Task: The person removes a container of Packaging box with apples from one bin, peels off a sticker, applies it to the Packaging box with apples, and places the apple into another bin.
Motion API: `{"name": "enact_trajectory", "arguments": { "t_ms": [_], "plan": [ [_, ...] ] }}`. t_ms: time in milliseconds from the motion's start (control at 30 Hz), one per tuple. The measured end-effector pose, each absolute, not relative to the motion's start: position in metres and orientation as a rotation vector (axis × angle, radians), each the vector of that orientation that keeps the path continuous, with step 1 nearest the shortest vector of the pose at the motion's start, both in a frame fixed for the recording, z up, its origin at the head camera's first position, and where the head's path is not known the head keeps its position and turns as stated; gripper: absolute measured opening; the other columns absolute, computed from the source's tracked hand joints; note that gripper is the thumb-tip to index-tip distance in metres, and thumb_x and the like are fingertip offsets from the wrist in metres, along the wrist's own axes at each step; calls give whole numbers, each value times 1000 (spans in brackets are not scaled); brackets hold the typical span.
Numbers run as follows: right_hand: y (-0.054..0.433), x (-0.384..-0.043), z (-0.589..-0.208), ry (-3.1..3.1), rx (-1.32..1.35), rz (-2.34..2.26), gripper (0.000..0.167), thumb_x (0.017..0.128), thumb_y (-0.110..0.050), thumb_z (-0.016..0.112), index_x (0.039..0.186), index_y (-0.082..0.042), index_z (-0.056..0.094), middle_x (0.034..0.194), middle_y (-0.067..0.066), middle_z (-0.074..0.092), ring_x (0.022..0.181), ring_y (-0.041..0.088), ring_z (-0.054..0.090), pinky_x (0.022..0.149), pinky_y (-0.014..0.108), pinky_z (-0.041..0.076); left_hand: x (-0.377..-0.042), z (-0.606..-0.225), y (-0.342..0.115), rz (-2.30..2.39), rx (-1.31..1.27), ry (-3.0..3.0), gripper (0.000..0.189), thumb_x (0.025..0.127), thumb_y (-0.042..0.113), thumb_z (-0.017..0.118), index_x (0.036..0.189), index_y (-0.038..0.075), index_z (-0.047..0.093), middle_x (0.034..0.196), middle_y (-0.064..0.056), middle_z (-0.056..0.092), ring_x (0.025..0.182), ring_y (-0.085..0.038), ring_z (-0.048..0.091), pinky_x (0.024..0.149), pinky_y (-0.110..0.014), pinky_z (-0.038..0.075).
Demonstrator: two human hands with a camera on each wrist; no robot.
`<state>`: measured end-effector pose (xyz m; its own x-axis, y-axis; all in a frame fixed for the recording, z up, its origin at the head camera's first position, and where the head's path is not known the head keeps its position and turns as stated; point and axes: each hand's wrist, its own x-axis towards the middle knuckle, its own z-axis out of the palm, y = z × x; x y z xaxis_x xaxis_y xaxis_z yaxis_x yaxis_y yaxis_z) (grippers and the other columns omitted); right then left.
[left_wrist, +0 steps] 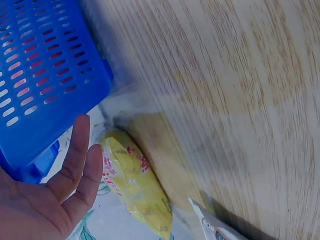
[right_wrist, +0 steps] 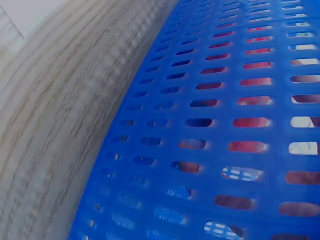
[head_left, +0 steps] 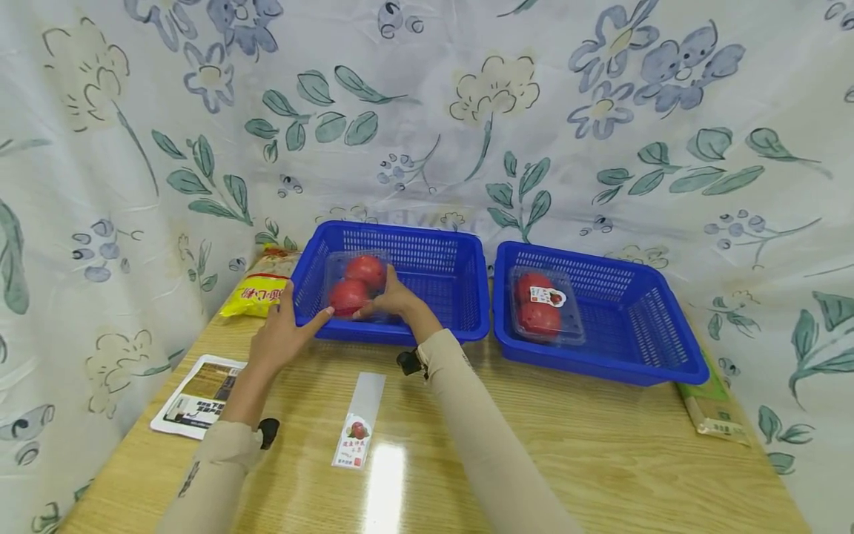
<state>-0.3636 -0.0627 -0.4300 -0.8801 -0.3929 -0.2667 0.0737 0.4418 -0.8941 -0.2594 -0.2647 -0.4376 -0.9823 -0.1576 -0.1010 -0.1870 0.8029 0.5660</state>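
In the head view a clear plastic box of tomatoes (head_left: 348, 297) sits at the left end of the left blue basket (head_left: 443, 330). My right hand (head_left: 400, 300) reaches over the basket's front rim and holds the box at its front right corner, thumb across the front. At the basket's front left corner is my left hand (head_left: 283, 334), its thumb stretched toward the box's front edge. The left wrist view shows two of its fingers (left_wrist: 75, 170) extended outside the basket wall. In the right wrist view the slotted wall covers most of the right hand, with red showing through.
A second blue basket (head_left: 600, 367) holds another tomato box (head_left: 543, 305) with a label on its lid. A label strip (head_left: 360, 419) lies on the wooden table (head_left: 427, 475). Around them are a yellow packet (head_left: 256, 289), a white-edged printed packet (head_left: 196, 397) and a green packet (head_left: 717, 408).
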Motion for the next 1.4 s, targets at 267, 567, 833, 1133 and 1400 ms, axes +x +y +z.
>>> {"name": "enact_trajectory", "arguments": {
  "t_ms": [267, 567, 833, 1133, 1400],
  "plan": [
    [-62, -363, -429, 2143, -193, -1583, 125, 74, -7, 86, 161, -20, -4, 165, 14, 16, 145, 34, 31, 115, 49, 33, -259, -438, -260, 920, -279, 2946, 113, 88, 81, 38, 158, 9, -13, 154, -42, 12, 130, -67, 31, 100, -75, 31],
    [-62, -365, -425, 2062, -105, -1621, 128, 77, -16, 86, 159, -31, -12, 162, 16, 22, 93, 36, 65, 79, 43, 57, -264, -437, -253, 927, -273, 2948, 114, 86, 83, 37, 158, 11, -14, 155, -41, 14, 131, -65, 32, 100, -76, 30],
    [-74, -367, -423, 1983, -98, -1691, 129, 77, -5, 84, 159, -31, -13, 165, 12, 13, 132, 32, 49, 97, 45, 52, -262, -435, -259, 913, -296, 2947, 115, 86, 84, 36, 157, 10, -16, 155, -42, 12, 130, -67, 31, 100, -77, 30],
    [-73, -371, -421, 1786, -21, -1839, 125, 81, 5, 76, 158, -37, -12, 161, 19, 22, 118, 35, 61, 99, 49, 50, -262, -434, -260, 903, -300, 2929, 116, 85, 85, 35, 157, 10, -17, 155, -42, 9, 130, -67, 30, 101, -76, 30],
    [-47, -368, -412, 1745, -142, -1928, 121, 83, 3, 76, 157, -42, -9, 152, 26, 34, 72, 22, 64, 97, 48, 52, -262, -436, -262, 884, -289, 2933, 117, 85, 85, 36, 157, 10, -17, 154, -43, 10, 130, -67, 30, 100, -76, 31]
  ]
}}
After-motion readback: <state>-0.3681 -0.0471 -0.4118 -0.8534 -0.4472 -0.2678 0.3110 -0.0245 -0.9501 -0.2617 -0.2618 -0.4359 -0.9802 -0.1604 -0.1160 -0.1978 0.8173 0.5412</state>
